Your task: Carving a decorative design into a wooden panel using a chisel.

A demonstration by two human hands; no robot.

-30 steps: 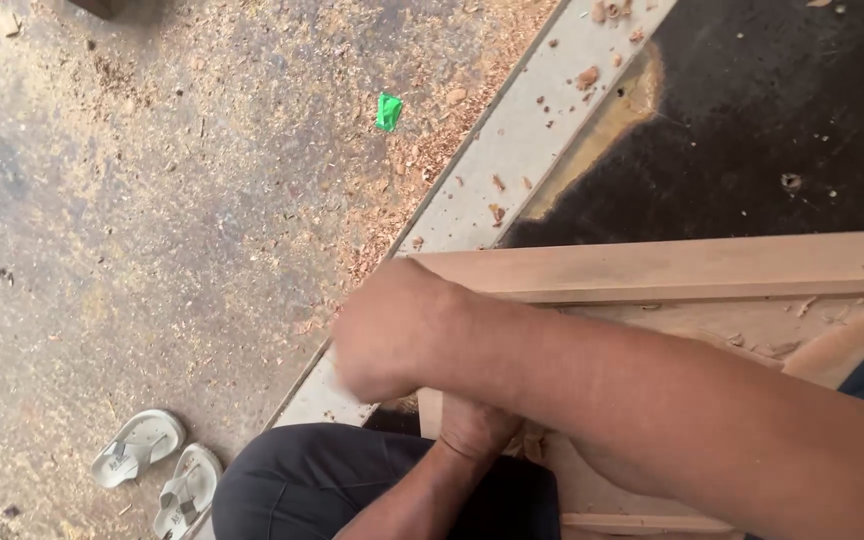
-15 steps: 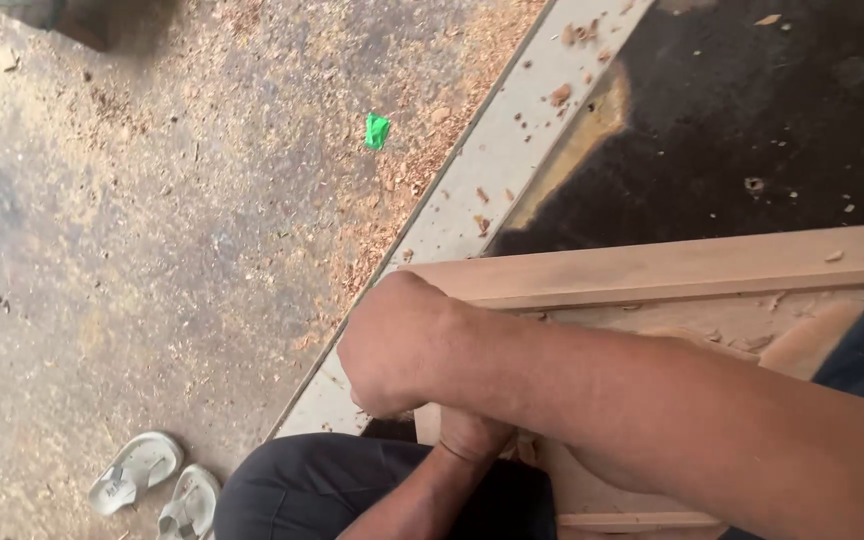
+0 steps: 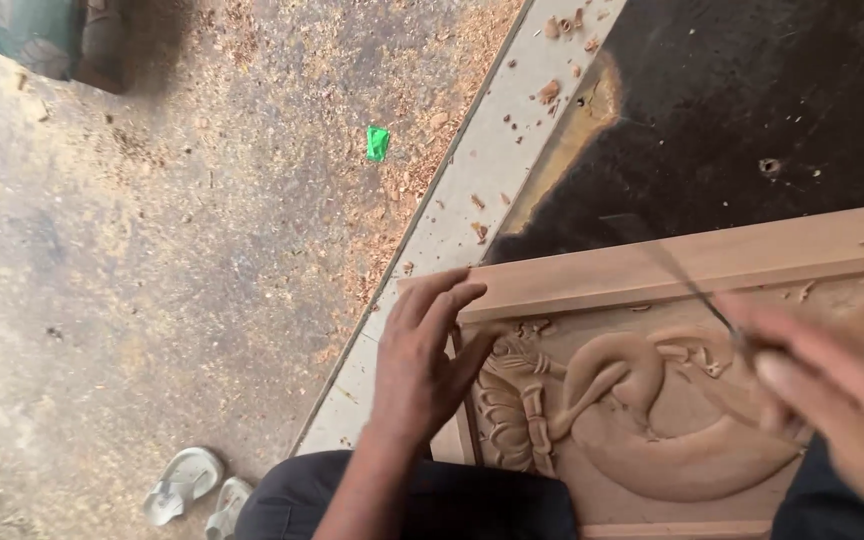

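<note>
A wooden panel (image 3: 712, 255) with a carved relief of curved shapes (image 3: 642, 420) lies in front of me. My left hand (image 3: 422, 360) rests flat on its left corner, fingers apart, thumb against the carving's edge. My right hand (image 3: 832, 390) is blurred at the right edge, over the carving. It grips a thin metal carving tool (image 3: 692, 285) that slants up and to the left across the panel's top rail.
The panel lies on a dark workbench (image 3: 752, 110) with a pale edge strip (image 3: 472, 200) strewn with wood chips. On the sawdust-covered floor to the left lie a green scrap (image 3: 378, 143) and pale sandals (image 3: 192, 485). My dark trousers (image 3: 432, 500) fill the bottom.
My right forearm, which lay across the panel and hid it, has pulled back to the right with the tool. The carving now shows, and my left hand lies spread on the corner.
</note>
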